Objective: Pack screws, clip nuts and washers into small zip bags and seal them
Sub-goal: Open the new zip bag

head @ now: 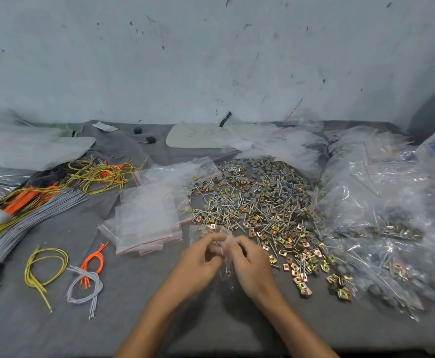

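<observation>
The left hand (200, 259) and the right hand (251, 263) meet just above the near part of the surface (108, 319). The fingers of both are curled in and pinch one small zip bag (225, 267) between them. The bag hangs down in the gap between the two palms. It is clear and blurred, so I cannot tell whether its mouth is open or pressed closed, nor whether any parts lie inside.

By the look of the grip, the step in hand is work on the bag's mouth: either parting it to fill, or running the strip closed. If it is empty, the next move calls for one hand to hold the mouth open while the other reaches a short way to the right for parts. If it is full, the fingers need to pinch along the whole strip.

Just beyond and to the right of the hands lies the loose pile (260, 202) of screws (237, 200), brass-coloured clip nuts (304, 286) and grey washers (260, 164), all mixed, so picking calls for sorting by kind. Left of the pile sits a stack of empty bags (146, 223) with red strips. Far right is a heap of filled bags (381, 228).

On the left side lie a grey wire bundle (30, 223) and yellow wire loops (46, 267), well apart from the hands.
</observation>
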Demonstrator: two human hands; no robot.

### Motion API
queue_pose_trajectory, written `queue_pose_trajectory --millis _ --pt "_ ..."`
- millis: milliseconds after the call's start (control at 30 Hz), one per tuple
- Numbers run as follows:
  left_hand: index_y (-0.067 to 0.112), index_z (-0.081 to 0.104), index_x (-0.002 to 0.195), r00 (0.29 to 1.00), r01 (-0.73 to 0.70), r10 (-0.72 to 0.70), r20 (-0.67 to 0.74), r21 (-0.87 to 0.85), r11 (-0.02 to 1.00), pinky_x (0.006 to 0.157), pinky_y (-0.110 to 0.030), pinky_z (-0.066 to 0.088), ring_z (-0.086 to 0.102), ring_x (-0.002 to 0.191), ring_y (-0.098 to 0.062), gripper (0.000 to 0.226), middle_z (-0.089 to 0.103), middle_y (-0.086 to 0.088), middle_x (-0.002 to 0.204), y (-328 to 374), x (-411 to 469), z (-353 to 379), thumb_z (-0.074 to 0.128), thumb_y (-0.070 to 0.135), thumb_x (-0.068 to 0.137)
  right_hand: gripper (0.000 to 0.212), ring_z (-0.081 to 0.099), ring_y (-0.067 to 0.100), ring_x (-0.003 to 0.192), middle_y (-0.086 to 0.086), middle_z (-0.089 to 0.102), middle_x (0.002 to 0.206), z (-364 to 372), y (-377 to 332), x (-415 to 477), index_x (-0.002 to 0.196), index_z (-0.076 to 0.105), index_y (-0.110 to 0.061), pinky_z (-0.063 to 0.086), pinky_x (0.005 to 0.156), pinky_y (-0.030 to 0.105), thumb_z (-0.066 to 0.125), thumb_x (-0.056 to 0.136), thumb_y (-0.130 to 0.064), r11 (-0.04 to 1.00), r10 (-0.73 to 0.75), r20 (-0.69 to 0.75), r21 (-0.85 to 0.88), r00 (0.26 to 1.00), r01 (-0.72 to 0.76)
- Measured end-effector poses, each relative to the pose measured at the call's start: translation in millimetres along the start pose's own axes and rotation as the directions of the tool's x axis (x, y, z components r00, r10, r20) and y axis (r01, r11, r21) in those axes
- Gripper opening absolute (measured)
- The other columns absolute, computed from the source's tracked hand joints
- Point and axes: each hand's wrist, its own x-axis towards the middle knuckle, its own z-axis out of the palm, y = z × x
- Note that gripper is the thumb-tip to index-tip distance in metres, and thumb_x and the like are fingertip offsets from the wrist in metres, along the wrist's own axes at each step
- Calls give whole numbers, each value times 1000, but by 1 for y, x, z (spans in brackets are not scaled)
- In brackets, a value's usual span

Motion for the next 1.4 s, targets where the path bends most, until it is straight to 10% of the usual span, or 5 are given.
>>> queue_pose_trajectory --millis 567,733,933,1167,1400 --pt "42 51 110 994 -74 96 -49 330 941 65 -31 47 61 70 -10 15 64 12 71 9 -7 -5 53 34 98 28 49 10 62 -4 57 64 1 -3 -3 71 52 -20 45 64 40 58 85 -44 997 -36 -1 -64 999 36" --pt "36 65 114 945 64 124 -303 541 838 82 -40 52 66 102 -28 28 74 4 110 16 -9 -10 46 31 93 21 56 5 76 -12 58 82 3 -3 -6 92 45 -36 49 67 32 62 81 -38 976 -85 18 -201 996 87" --pt "37 61 132 983 -5 110 -148 574 819 86 -34 47 64 109 -26 39 72 1 118 21 -9 -1 55 26 95 17 56 22 74 -1 59 82 3 -12 -18 95 48 -15 47 63 38 59 97 -28 824 -436 67 -371 898 428" --pt "44 37 130 973 -139 214 -90 511 848 67 -36 43 65 83 -24 41 67 7 85 22 -16 -8 54 29 96 11 55 20 65 -11 53 78 -3 -16 -19 97 36 -25 45 57 47 38 105 -33 962 -239 -72 -153 968 226" --pt "37 54 117 916 -74 297 -269 615 785 62 -39 49 69 80 -34 31 75 -5 89 20 -14 -19 45 28 89 31 53 26 90 6 55 91 4 -18 -18 109 63 -16 49 72 40 36 95 -16 777 -377 274 -426 885 463"
